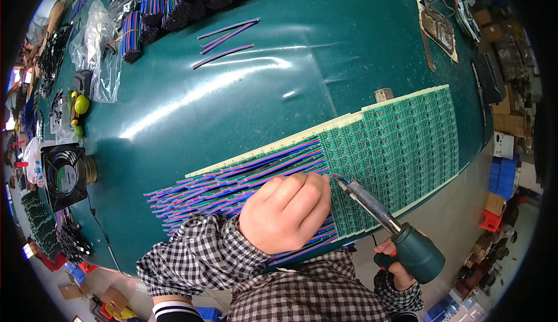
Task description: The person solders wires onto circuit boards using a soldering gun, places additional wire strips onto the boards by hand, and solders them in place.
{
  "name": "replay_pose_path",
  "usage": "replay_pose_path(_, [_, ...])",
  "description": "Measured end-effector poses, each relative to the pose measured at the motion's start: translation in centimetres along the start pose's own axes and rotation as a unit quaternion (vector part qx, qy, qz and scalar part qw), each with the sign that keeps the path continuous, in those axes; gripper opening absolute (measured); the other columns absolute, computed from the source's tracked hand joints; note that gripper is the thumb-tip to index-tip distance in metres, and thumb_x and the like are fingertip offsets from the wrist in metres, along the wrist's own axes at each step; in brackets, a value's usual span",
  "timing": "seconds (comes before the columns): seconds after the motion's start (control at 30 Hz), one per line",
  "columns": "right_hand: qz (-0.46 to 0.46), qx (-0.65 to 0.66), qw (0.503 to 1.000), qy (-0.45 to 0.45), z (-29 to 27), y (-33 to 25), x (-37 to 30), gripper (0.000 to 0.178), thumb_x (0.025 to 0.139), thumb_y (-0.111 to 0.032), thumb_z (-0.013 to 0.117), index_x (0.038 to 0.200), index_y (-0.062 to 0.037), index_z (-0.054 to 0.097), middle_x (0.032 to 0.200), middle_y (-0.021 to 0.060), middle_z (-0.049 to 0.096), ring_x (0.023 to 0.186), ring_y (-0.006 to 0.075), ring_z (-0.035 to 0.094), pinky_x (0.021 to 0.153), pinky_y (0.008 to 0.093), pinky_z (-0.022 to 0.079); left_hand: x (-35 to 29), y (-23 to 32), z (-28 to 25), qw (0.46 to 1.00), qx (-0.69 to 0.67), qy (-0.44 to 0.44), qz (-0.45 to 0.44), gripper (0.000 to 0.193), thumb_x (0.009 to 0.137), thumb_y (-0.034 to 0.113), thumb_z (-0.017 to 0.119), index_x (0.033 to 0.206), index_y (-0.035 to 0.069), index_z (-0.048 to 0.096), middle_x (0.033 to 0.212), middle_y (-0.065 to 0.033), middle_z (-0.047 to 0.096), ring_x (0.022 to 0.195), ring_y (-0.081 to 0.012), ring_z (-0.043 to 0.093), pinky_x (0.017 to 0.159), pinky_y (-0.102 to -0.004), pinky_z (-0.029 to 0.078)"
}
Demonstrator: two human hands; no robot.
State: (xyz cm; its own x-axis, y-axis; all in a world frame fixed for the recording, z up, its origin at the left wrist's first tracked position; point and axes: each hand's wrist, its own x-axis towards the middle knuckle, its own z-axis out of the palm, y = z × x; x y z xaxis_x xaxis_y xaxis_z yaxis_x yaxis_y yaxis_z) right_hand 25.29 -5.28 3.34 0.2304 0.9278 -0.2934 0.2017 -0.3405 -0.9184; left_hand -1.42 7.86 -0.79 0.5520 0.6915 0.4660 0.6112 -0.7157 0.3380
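Observation:
My right hand (401, 274) grips a soldering gun (417, 254) by its dark green handle. Its metal barrel slants up and left, so the tip comes down on a panel of small green circuit boards (410, 141), right beside my left fingertips. My left hand (288, 211) is closed in a pinch at the boards' left part; what lies between the fingers is hidden. Under and around it run many striped ribbon wires (192, 197) in blue, red, green and black, reaching left from the boards. A pale strip (273, 141) borders the far side. Checked sleeves cover both forearms.
A metal block (383, 95) touches the panel's far edge. Three loose ribbon wires (226, 47) lie farther back, near banded wire bundles (154, 2). A black fan (64, 176) stands at left, its cord trailing. A stained tray (439, 31) sits at the far right.

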Motion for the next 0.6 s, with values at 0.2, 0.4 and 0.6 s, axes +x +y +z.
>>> replay_pose_path(0.2, [-0.051,-0.103,0.993,-0.035,-0.8,0.7,-0.2,0.051,0.079,-0.053,0.086,0.093,-0.0048,0.078,0.084,0.0004,0.077,0.079,0.0191,0.070,0.076,0.0349,0.055,0.0,0.0,0.1,1.000,-0.003,0.006,-0.002,0.039,0.069,0.009,0.072,0.106,-0.003,0.074,0.101,-0.0107,0.065,0.081,-0.0218,0.065,0.065,-0.0311,0.054])
replay_pose_path(0.4, [-0.041,-0.096,0.994,-0.013,-0.5,-0.1,-0.3,0.053,0.079,-0.060,0.082,0.092,-0.0091,0.080,0.085,-0.0003,0.078,0.077,0.0198,0.068,0.078,0.0370,0.054,-0.1,0.0,0.2,1.000,0.006,0.009,0.002,0.039,0.070,0.009,0.072,0.106,-0.003,0.074,0.101,-0.0106,0.065,0.081,-0.0213,0.065,0.065,-0.0310,0.053])
replay_pose_path(0.6, [-0.042,-0.098,0.994,0.010,-0.6,0.2,-0.5,0.054,0.078,-0.061,0.083,0.092,-0.0087,0.080,0.085,0.0010,0.078,0.078,0.0204,0.069,0.079,0.0369,0.054,0.0,0.1,0.1,1.000,0.010,0.007,0.000,0.039,0.069,0.009,0.072,0.106,-0.003,0.074,0.102,-0.0108,0.066,0.081,-0.0212,0.065,0.065,-0.0311,0.053])
